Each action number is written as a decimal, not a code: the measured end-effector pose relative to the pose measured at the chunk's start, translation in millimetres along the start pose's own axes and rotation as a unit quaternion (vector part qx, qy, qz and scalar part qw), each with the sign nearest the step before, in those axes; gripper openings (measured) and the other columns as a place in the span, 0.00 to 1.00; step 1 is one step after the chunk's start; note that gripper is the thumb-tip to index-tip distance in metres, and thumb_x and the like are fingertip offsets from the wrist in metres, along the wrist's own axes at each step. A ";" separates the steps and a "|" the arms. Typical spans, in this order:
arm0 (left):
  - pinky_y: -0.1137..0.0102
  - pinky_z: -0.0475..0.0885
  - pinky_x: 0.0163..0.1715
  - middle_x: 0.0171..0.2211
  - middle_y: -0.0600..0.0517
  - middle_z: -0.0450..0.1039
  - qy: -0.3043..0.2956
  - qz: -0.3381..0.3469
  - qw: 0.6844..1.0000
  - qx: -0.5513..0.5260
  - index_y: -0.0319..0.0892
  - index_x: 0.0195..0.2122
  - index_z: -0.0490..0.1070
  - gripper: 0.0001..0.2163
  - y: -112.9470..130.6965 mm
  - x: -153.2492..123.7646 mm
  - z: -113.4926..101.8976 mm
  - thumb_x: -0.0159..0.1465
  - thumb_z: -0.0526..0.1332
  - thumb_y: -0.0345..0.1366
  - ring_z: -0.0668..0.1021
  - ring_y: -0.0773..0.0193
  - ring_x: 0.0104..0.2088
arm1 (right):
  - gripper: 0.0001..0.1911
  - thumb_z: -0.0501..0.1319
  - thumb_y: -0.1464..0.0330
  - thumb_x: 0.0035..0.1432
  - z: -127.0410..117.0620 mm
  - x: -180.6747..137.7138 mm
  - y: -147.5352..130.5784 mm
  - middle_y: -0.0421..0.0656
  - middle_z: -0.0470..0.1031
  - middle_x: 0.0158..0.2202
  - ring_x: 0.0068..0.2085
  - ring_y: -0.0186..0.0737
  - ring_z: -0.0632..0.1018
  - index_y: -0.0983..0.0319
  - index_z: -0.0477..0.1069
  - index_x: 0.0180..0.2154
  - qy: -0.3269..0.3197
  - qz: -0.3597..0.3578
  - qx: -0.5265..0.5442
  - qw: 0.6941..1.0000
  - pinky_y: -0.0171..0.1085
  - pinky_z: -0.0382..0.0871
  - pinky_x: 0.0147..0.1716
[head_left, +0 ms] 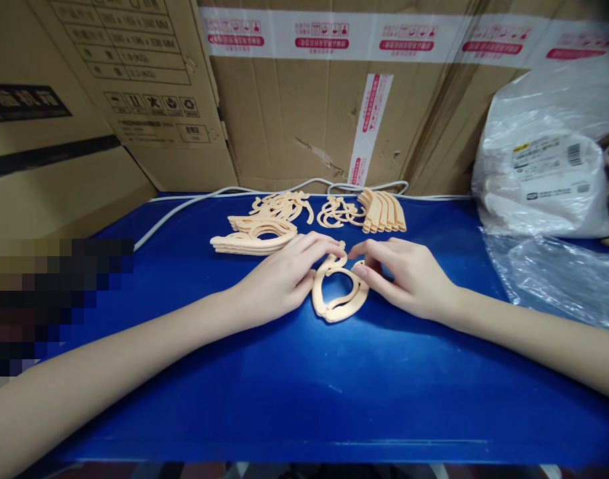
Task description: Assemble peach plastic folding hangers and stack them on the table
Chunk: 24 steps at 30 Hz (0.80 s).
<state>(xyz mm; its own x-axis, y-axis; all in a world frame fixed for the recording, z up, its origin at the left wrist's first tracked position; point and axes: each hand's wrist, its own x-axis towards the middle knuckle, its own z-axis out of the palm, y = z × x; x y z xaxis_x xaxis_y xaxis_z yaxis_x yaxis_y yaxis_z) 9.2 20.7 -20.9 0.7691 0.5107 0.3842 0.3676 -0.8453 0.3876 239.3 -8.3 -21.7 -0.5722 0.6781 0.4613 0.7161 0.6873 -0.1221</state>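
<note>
A beige plastic folding hanger (341,315), folded into a rounded loop, is on the blue table in front of me. My left hand (283,274) grips its upper left side, with the index finger near the small curled top and the thumb lower down. From the other side, my right hand (410,274) pinches the hanger's right edge between bent fingers and thumb. The fingertips cover part of the upper loop. Just beyond my left hand lies a stack of similar folded hangers (244,245).
Loose beige hooks lie in a left pile (283,205) and a right pile (337,211), beside a row of curved arm pieces (384,211). A white cable (184,203) crosses the back of the blue table (304,399). Cardboard boxes (294,100) stand behind; plastic bags (544,179) are right.
</note>
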 end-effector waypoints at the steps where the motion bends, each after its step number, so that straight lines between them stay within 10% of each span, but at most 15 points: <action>1: 0.58 0.63 0.58 0.55 0.47 0.65 -0.001 -0.001 1.000 0.006 0.45 0.54 0.62 0.19 0.9 -0.1 -0.3 0.63 0.51 0.24 0.67 0.58 0.56 | 0.14 0.50 0.60 0.67 -0.3 0.2 -0.3 0.40 0.75 0.25 0.28 0.37 0.75 0.62 0.68 0.42 0.006 0.007 -0.006 1.000 0.36 0.64 0.32; 15: 0.52 0.52 0.65 0.67 0.43 0.50 -0.086 -0.050 0.995 0.028 0.41 0.65 0.49 0.31 8.0 -5.7 -0.7 0.63 0.59 0.42 0.53 0.52 0.68 | 0.15 0.50 0.59 0.67 -0.8 3.4 6.2 0.41 0.77 0.30 0.32 0.37 0.77 0.61 0.69 0.40 0.045 0.095 0.145 0.984 0.36 0.68 0.34; 24: 0.52 0.59 0.60 0.63 0.37 0.58 -0.102 -0.065 0.990 0.071 0.36 0.65 0.51 0.38 13.1 -3.5 -0.6 0.60 0.60 0.54 0.63 0.47 0.62 | 0.12 0.54 0.61 0.66 -0.6 3.6 9.7 0.45 0.76 0.44 0.47 0.40 0.76 0.60 0.67 0.47 0.002 0.003 0.290 0.957 0.40 0.69 0.49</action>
<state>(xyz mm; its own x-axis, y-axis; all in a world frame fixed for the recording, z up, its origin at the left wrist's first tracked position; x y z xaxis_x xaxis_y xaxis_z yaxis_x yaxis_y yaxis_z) 10.9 7.9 -16.6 0.7947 0.5868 0.1552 0.5295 -0.7952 0.2954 244.5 0.6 -20.7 -0.5659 0.6829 0.4619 0.3765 0.7125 -0.5921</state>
